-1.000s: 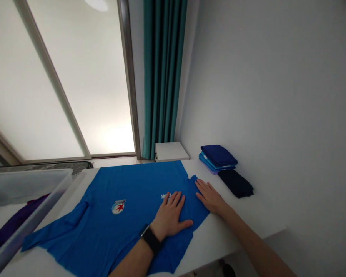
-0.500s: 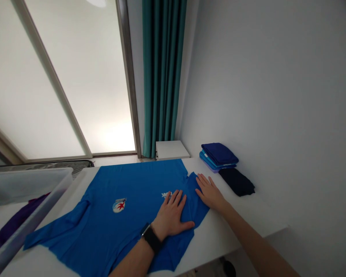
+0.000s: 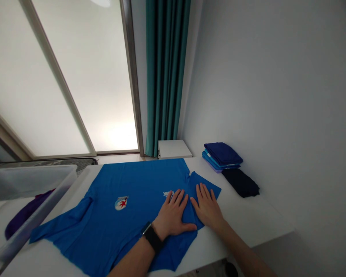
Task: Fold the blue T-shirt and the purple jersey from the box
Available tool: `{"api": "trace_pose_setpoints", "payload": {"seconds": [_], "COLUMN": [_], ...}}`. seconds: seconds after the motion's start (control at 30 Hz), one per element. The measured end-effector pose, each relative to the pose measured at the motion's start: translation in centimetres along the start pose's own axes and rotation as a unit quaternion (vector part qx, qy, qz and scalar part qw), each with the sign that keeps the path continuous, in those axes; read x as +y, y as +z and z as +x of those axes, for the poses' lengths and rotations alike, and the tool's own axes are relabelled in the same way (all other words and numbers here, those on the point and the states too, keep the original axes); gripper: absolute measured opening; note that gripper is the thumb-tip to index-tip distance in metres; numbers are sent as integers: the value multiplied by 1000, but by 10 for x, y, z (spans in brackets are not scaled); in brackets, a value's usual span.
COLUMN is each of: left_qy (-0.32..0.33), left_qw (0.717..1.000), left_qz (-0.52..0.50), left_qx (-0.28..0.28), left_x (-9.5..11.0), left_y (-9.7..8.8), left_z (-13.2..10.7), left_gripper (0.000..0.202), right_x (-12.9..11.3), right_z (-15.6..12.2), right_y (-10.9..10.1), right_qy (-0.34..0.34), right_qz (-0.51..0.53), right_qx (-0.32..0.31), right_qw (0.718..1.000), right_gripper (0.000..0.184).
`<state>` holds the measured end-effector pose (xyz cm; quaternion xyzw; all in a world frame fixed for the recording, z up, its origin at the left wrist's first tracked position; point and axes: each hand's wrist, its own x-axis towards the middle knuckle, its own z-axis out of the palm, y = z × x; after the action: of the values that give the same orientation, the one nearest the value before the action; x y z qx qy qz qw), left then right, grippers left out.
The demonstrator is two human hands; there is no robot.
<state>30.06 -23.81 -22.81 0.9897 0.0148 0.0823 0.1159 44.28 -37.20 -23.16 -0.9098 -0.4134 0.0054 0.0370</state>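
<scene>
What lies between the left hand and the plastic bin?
In the head view, the blue T-shirt lies there, its round logo between the left hand and the plastic bin.

Folded stack: a pile of folded clothes (image 3: 220,156) near the far end of the worktop, close to the wall, navy on top, brighter blue beneath, a purple edge at the bottom.
Beside it: a folded dark navy garment (image 3: 240,183), just right of the pile.
Surface: a white worktop (image 3: 248,219) below both.
Left side: a translucent plastic bin (image 3: 37,181), with a purple garment (image 3: 29,212) inside.
Far corner: a small white cabinet (image 3: 174,149) beneath a teal curtain (image 3: 167,77).
Background: a frosted glass sliding door (image 3: 83,84) in a pale frame, left of the curtain.
Right side: a plain white wall (image 3: 262,84).
</scene>
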Motion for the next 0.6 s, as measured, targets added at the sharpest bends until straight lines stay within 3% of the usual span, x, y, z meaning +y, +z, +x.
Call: {"api": "trace_pose_setpoints", "payload": {"seconds": [0.2,0.6], "left_qy": [5,-1], "left_qw": [1000,999], "left_qz": [-22,-30], "left_qx": [-19,-30], "left_x": [0,6], "left_y": [-4,-6], "left_z": [0,-2], "left_gripper": [105,99], "right_x": [16,20], "right_z": [6,5], "right_y": [-5,-4], "right_qy": [-31,-2], "right_qz": [2,2], "right_qx": [-23,-35], "right_qw": [999,999], "right_gripper": [77,79]}}
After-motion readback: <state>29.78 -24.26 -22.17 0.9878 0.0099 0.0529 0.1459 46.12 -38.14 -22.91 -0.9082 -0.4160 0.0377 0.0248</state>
